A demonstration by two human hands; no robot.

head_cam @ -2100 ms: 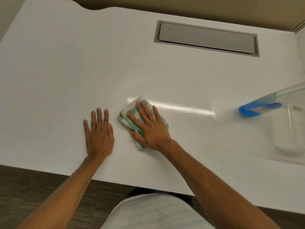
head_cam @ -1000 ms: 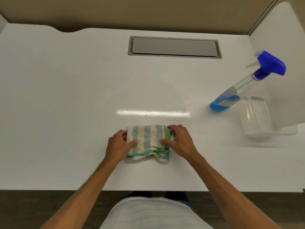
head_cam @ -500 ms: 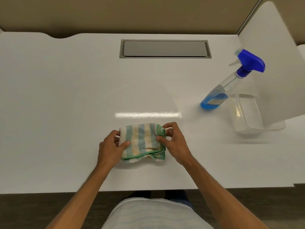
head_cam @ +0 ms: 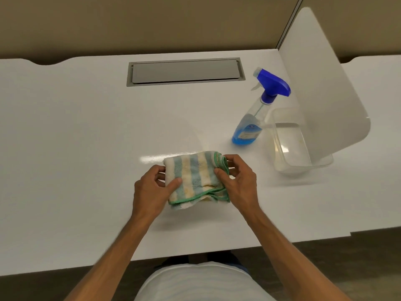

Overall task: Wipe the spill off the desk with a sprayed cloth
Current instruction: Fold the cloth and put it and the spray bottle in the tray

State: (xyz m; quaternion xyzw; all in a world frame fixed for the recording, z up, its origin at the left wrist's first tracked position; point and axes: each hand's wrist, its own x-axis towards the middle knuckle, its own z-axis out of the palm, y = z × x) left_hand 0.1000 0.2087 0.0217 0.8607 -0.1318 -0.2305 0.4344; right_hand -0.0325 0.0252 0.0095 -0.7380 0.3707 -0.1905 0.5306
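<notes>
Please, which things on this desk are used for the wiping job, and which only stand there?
For the job:
- striped cloth, held by left hand and right hand
- spray bottle
- desk

Only standing there:
- clear plastic tub
- grey cable hatch
- white divider panel

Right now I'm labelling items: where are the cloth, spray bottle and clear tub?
cloth (head_cam: pixel 195 177), head view, striped top face.
spray bottle (head_cam: pixel 246 131), head view, blue-filled body.
clear tub (head_cam: pixel 282 170), head view, near rim.

cloth (head_cam: pixel 195 177) lifted, both hands now gripping
</notes>
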